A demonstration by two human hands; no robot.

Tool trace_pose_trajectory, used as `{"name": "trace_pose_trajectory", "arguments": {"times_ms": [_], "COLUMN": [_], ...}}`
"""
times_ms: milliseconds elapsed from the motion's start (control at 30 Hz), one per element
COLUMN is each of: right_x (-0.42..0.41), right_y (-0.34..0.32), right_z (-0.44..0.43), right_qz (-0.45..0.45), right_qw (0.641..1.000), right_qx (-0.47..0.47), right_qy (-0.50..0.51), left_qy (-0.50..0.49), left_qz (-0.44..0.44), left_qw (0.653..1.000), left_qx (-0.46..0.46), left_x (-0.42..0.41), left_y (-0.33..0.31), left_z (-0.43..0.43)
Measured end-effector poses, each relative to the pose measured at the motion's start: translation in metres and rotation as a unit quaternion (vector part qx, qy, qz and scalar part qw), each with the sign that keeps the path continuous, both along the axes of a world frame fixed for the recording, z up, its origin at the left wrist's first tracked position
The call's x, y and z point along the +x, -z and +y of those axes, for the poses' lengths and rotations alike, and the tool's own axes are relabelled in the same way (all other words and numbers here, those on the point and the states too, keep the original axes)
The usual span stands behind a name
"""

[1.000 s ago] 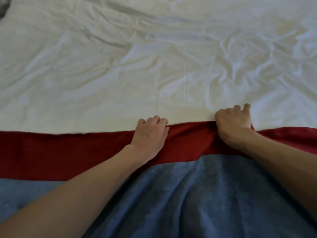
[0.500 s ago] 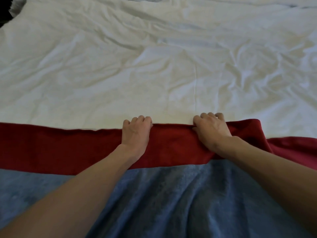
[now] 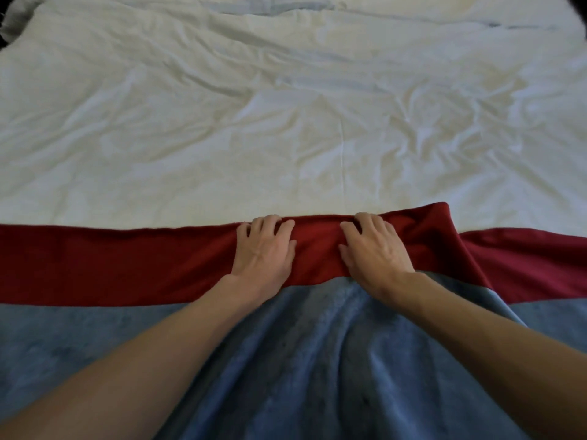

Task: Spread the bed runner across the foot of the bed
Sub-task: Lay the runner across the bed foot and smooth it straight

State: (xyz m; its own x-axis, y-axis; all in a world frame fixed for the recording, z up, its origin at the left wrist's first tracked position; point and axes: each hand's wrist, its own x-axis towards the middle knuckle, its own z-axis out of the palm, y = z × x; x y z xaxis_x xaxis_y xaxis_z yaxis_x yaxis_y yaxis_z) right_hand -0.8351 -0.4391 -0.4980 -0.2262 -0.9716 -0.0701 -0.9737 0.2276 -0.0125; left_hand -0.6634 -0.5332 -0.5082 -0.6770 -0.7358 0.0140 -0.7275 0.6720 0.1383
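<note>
The bed runner has a dark red band (image 3: pixel 111 265) along its far side and a blue plush part (image 3: pixel 301 360) nearer me. It lies across the white duvet (image 3: pixel 286 122). My left hand (image 3: pixel 263 252) rests on the red band with its fingertips curled over the far edge. My right hand (image 3: pixel 373 249) is close beside it, with its fingers hooked over the same edge. Just right of my right hand the red edge bunches up into a raised fold (image 3: pixel 438 223). Past the fold the band lies lower and slanted.
The wrinkled white duvet covers the rest of the bed ahead. A grey pillow corner (image 3: pixel 16 17) shows at the top left. The blue part of the runner has soft creases between my forearms.
My right hand has slid left along the red edge toward my left hand. A raised fold has formed to its right. Both hands have opened from tight fists to curled fingers.
</note>
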Motion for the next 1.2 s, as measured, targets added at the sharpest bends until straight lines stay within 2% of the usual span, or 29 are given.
{"name": "trace_pose_trajectory", "arguments": {"times_ms": [233,767,867,1033,1200], "right_x": [0.009,-0.008,-0.004,0.011,0.039], "right_y": [-0.013,-0.027,-0.025,-0.011,-0.006], "right_z": [0.065,0.268,0.302,0.337,0.351], "right_qz": [-0.023,-0.061,-0.068,-0.069,-0.062], "right_qw": [0.999,0.977,0.970,0.967,0.979], "right_qx": [0.030,0.135,0.149,0.163,0.123], "right_qy": [-0.004,-0.156,-0.180,-0.184,-0.148], "left_qy": [0.062,0.057,0.019,-0.118,-0.103], "left_qz": [0.058,-0.003,-0.005,0.007,-0.035], "left_qw": [0.996,0.996,0.995,0.986,0.991], "left_qx": [0.036,0.065,0.096,0.119,0.075], "left_x": [-0.004,0.006,0.010,0.008,0.012], "left_y": [-0.021,-0.023,-0.019,-0.013,-0.007], "left_z": [0.073,0.267,0.308,0.348,0.366]}}
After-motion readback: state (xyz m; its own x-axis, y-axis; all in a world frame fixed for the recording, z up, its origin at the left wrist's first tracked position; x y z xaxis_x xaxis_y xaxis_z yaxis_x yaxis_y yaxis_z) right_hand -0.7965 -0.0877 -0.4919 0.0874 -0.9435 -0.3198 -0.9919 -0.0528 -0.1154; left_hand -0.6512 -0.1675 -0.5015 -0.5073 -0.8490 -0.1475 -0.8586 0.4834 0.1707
